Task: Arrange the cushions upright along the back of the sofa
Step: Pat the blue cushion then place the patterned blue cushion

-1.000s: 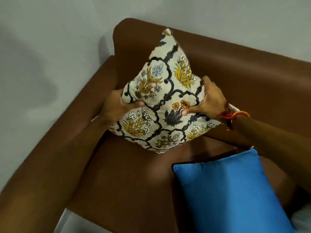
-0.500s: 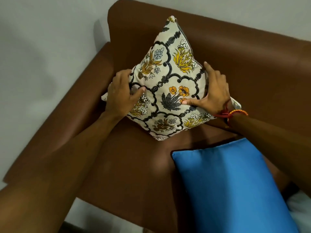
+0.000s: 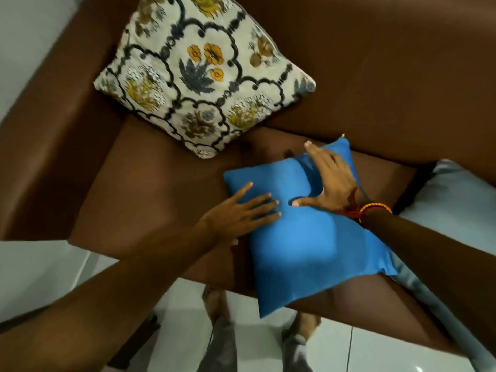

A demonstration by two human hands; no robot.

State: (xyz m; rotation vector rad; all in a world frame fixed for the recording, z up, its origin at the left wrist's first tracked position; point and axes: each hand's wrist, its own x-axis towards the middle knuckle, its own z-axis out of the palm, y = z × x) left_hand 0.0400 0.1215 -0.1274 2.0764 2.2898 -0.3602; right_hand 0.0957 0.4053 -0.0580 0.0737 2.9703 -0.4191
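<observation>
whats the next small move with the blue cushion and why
Probably close both hands on the blue cushion and lift it: it lies flat on the sofa seat, left hand and right hand open on it, while the floral cushion already leans in the corner.

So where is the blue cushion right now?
In the head view, the blue cushion lies flat on the sofa seat, right of centre, below the floral cushion, with both hands on it.

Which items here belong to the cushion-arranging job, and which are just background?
Job: floral cushion propped in the corner; blue cushion lying flat; sofa; left hand and right hand, both on the blue cushion.

Background: grey cushion; tiled floor; wall.
</observation>
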